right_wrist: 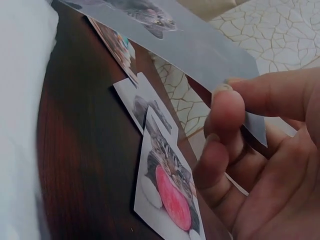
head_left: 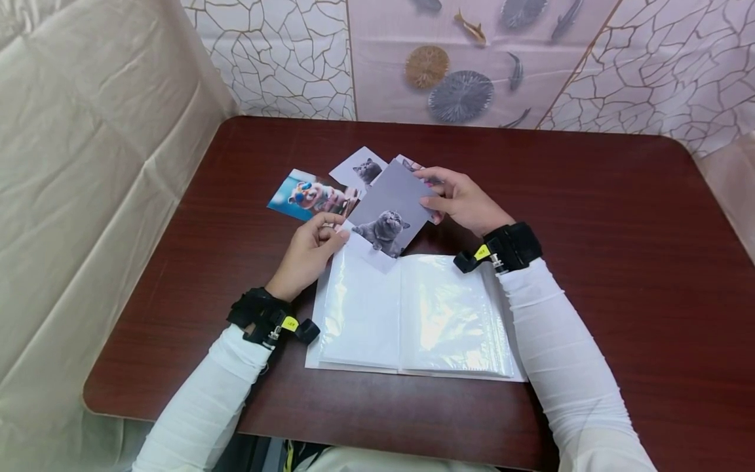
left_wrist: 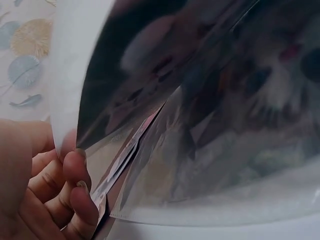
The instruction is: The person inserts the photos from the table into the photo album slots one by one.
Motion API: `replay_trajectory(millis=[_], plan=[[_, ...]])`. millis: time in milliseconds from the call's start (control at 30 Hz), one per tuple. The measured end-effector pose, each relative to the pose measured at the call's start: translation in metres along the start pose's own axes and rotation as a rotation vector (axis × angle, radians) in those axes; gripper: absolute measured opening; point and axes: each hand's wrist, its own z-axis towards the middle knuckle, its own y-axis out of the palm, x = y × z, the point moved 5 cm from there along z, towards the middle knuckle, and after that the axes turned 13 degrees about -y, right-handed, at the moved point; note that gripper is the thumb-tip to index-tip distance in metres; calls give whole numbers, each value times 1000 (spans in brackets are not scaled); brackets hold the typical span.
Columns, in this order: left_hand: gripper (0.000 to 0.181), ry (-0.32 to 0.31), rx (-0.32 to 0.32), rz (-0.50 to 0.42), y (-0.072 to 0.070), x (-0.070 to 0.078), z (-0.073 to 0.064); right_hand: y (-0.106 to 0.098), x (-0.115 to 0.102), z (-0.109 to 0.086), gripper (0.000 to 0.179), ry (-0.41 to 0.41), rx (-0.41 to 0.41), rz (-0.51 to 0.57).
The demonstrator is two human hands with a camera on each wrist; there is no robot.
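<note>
My right hand [head_left: 463, 202] pinches the right edge of a grey cat photo [head_left: 396, 190], which it holds tilted. The photo's lower corner overlaps the top of the left page of a white photo album [head_left: 457, 314]. This album lies open, with clear plastic pockets on its pages. At the top left corner of that page, my left hand [head_left: 307, 255] pinches the album page [left_wrist: 65, 75] between thumb and fingers. In the left wrist view, the plastic pocket [left_wrist: 150, 190] gapes beside the fingers. The right wrist view shows thumb and fingers on the photo's [right_wrist: 210, 60] end.
Loose photos lie behind the album: a blue one with a pink figure [head_left: 309, 195], a cat on white [head_left: 360, 167], and a cat with something pink [right_wrist: 170, 185]. The brown table [head_left: 619, 262] meets a patterned backdrop [head_left: 283, 59] at the back.
</note>
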Motion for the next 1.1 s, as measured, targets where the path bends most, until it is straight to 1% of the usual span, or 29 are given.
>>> replay_trajectory(millis=[167,267,533,667,800,900,1000,1100], plan=[[34,32,6,-66,0,4,-2,-4,0,-1,52,-19,27,7],[35,43,18,-92,0,6,-3,-5,1,-1,51,-14,20,7],[34,67,27,-95,-3,8,-3,-6,3,-2,52,-7,10,36],[33,40,42,-90,-5,8,-3,-6,3,-3,53,-6,6,54],[29,-15,59,-85,-5,7,-2,-6,4,-2,53,-5,5,65],[26,-48,60,-84,-5,6,-2,-7,5,-2,53,-3,6,72],[26,-59,40,-76,-4,5,-2,-6,6,-2,53,1,3,63],[27,-54,27,-48,-3,4,-2,-5,6,-1,53,-7,5,39]])
